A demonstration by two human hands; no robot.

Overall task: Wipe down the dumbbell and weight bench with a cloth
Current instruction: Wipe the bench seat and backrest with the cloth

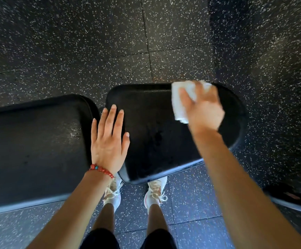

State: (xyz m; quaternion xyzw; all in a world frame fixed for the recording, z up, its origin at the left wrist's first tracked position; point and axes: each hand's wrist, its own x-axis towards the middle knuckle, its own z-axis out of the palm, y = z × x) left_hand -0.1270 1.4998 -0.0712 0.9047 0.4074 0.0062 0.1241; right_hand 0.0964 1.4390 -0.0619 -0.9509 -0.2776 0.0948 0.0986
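Observation:
The black weight bench lies across the view as two pads: a long back pad (34, 148) on the left and a rounded seat pad (156, 133) in the middle. My right hand (203, 108) presses a folded white cloth (179, 103) onto the seat pad's far right part; the hand looks blurred. My left hand (108, 141) lies flat with fingers spread on the seat pad's left edge, over the gap between the pads. A red bead bracelet (101, 170) circles that wrist. No dumbbell is in view.
Black rubber floor tiles with white speckles (92, 42) surround the bench. My feet in white shoes (156, 193) stand under the seat pad's near edge. A dark metal bar (290, 203), probably the bench's foot, runs along the floor at the lower right.

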